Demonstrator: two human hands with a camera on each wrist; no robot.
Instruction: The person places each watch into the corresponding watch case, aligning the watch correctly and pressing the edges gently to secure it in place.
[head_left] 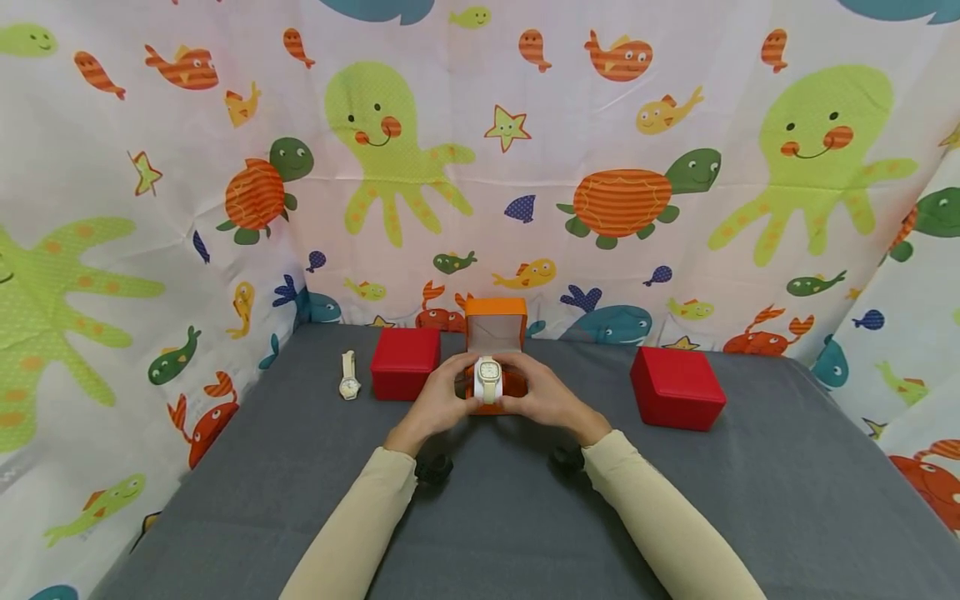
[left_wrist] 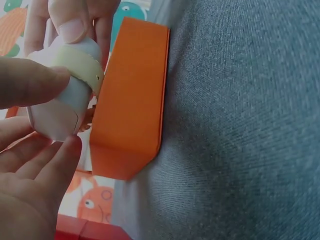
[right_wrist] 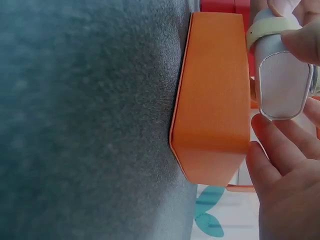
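A wristwatch point(head_left: 489, 370) with a squarish face and a cream strap is wrapped round a white watch cushion point(right_wrist: 285, 87). My left hand point(head_left: 441, 398) grips the cushion from the left side, and my right hand point(head_left: 550, 398) grips it from the right. In the left wrist view, a thumb presses near the strap while other fingers support the cushion's end. The cushion is held just above an orange watch box point(left_wrist: 132, 95), whose lid point(head_left: 496, 307) stands raised at the back. My hands hide most of the box's inside in the head view.
Left of the orange box stands a closed red box point(head_left: 406, 363), with another wristwatch point(head_left: 348, 377) lying flat beyond it. A second closed red box point(head_left: 677, 388) is at the right. Grey cloth point(head_left: 495, 533) covers the table, and a printed curtain point(head_left: 480, 208) hangs behind.
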